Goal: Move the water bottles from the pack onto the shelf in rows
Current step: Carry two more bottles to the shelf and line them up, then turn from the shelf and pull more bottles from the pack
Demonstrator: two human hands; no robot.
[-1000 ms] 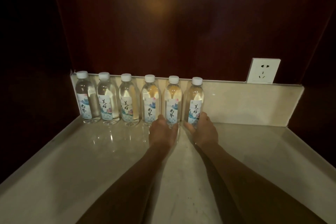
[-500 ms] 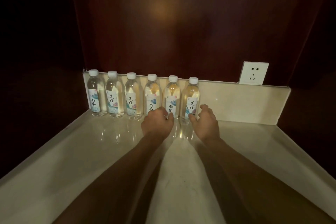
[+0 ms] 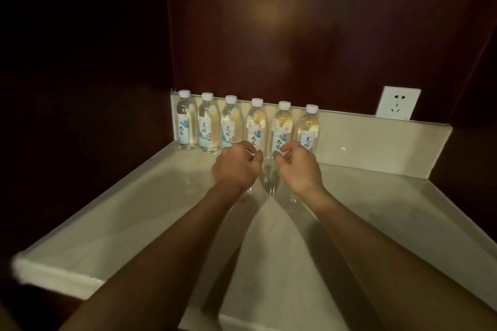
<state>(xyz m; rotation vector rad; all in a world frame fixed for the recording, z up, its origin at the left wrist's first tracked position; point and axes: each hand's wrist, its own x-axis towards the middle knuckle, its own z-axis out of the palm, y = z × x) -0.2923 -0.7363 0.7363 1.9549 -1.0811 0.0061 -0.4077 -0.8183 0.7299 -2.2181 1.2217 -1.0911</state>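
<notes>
Curling fingers: both hands loosely bent, grasping nothing.
Left hand [image 3: 236, 166]: fingertips just short of the fourth bottle [image 3: 256, 126].
Right hand [image 3: 297, 166]: fingertips near the fifth bottle [image 3: 281, 127] and sixth bottle [image 3: 308, 129].
Bottle row [image 3: 231, 122]: six upright, white-capped, beyond the fingers against the shelf's back edge.
Shelf [image 3: 390, 209]: pale stone under both forearms.
Wall socket [image 3: 398, 102]: far right of the fingers.

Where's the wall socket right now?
The socket sits on the back wall at right, just above the backsplash, right of the last bottle.
</notes>
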